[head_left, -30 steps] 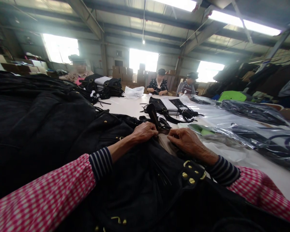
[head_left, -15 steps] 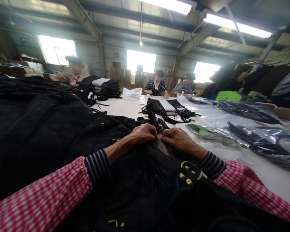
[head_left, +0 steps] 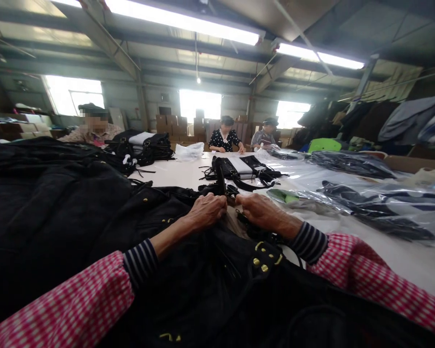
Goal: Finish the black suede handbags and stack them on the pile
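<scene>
A large black bag (head_left: 203, 285) with gold-coloured studs and buckles lies close in front of me. Its far edge is parted, and a strip of brownish lining (head_left: 234, 223) shows in the gap. My left hand (head_left: 207, 211) is closed on the bag's edge at the left of this gap. Opposite it, my right hand (head_left: 263, 211) has its fingers curled tight on the edge at the right; the fingertips are hidden. A dark upright strap (head_left: 220, 176) rises just beyond my hands.
More black bags (head_left: 54, 193) are heaped at my left. On the white table (head_left: 163, 176) lie a black bag with a white wrap (head_left: 242, 166), a stack of bags (head_left: 145, 145) and plastic-wrapped goods (head_left: 377, 208). Several people, one in a dotted top (head_left: 224, 140), sit across the table.
The view has tilted up and turned a little to the right. My fingers have curled more tightly at the bag's edge, and both hands stay close to the gap.
</scene>
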Motion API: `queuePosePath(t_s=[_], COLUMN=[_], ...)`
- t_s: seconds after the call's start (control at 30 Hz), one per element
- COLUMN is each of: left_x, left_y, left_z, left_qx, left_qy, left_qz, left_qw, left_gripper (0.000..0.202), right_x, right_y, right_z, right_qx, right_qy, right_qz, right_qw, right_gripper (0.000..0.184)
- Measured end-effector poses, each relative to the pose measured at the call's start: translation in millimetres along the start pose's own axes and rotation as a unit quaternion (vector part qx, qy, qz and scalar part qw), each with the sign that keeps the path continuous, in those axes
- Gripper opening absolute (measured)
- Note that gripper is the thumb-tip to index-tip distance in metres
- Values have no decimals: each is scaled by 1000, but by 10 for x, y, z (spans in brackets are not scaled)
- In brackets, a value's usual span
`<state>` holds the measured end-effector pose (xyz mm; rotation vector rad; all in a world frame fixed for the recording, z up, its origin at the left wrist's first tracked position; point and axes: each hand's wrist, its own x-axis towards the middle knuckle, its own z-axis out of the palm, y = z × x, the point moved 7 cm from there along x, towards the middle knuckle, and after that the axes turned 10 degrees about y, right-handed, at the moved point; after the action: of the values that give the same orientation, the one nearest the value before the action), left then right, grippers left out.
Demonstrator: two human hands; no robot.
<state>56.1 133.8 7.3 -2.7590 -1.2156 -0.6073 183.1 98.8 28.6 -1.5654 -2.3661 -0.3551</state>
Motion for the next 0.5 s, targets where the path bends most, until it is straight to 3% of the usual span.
queuePosePath(t_s=[0.3, 0.5], left_x=[12, 39], left_y=[-48, -48], left_z=[63, 103], left_qx=[18, 13], left_qy=[-34, -27], left_qz=[-4, -16], left_qw=[999, 999], left_gripper=[30, 20], right_x=[-67, -43], right_y=[84, 35], right_z=[119, 152], right_qx=[10, 8], right_qy=[10, 20], right_qz=[25, 28], right_qw=[1000, 999], right_gripper=[18, 18])
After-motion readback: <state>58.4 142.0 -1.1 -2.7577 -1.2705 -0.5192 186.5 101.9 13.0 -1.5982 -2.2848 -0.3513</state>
